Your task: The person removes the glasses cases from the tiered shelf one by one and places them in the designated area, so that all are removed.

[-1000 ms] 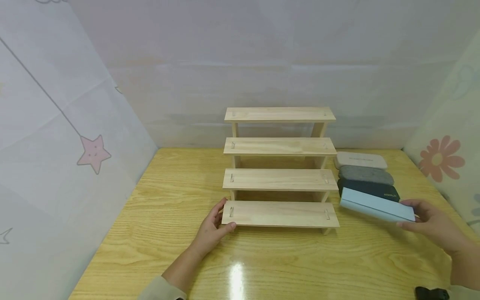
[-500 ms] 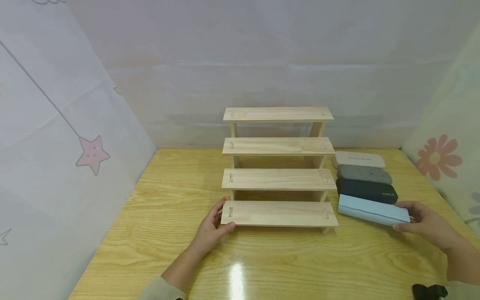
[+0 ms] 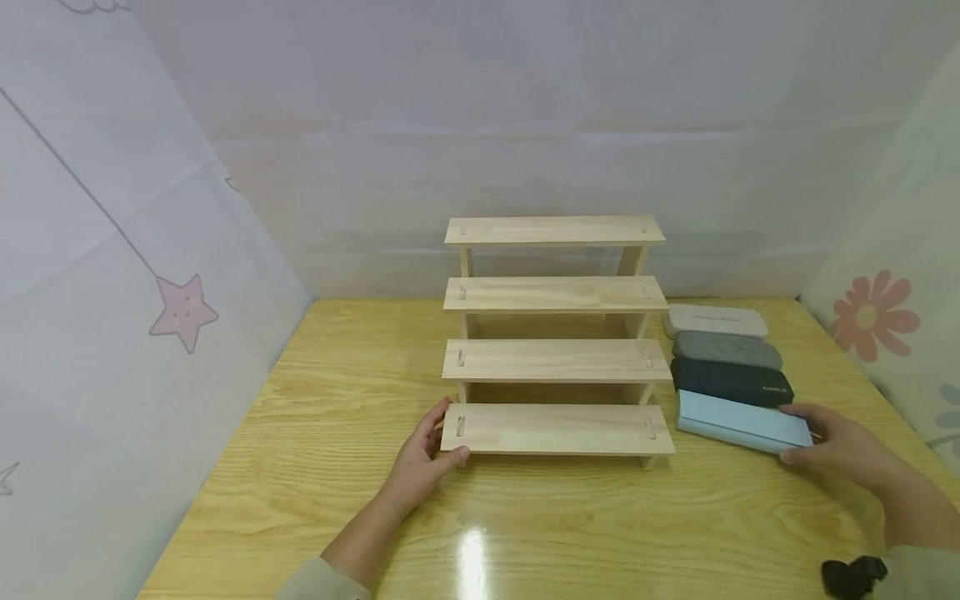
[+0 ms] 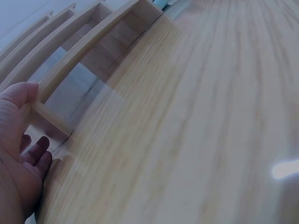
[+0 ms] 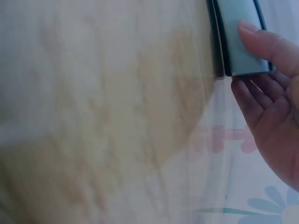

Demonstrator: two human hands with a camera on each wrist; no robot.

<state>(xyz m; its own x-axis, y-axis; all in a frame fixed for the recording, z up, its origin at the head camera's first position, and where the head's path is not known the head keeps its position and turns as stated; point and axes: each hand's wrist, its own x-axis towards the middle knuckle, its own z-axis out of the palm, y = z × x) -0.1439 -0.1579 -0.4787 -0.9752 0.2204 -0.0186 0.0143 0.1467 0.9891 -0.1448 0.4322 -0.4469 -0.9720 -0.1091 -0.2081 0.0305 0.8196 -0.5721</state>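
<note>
A stepped wooden display rack with several tiers stands mid-table. At the left end of its lowest board, my left hand grips the corner, thumb on the front edge and fingers bent below. To the right of the rack, a light blue glasses case lies slightly slanted, close in front of a black case. My right hand holds its right end. In the right wrist view, the thumb presses the case's face while the fingers sit behind its end.
Behind the black case lie a grey case and a white case, in a row along the rack's right side. A pale cloth backdrop rises at the back and both sides of the wooden table.
My right hand has lowered the light blue case and brought it slightly left, to the front of the row. My left hand has kept its hold on the rack.
</note>
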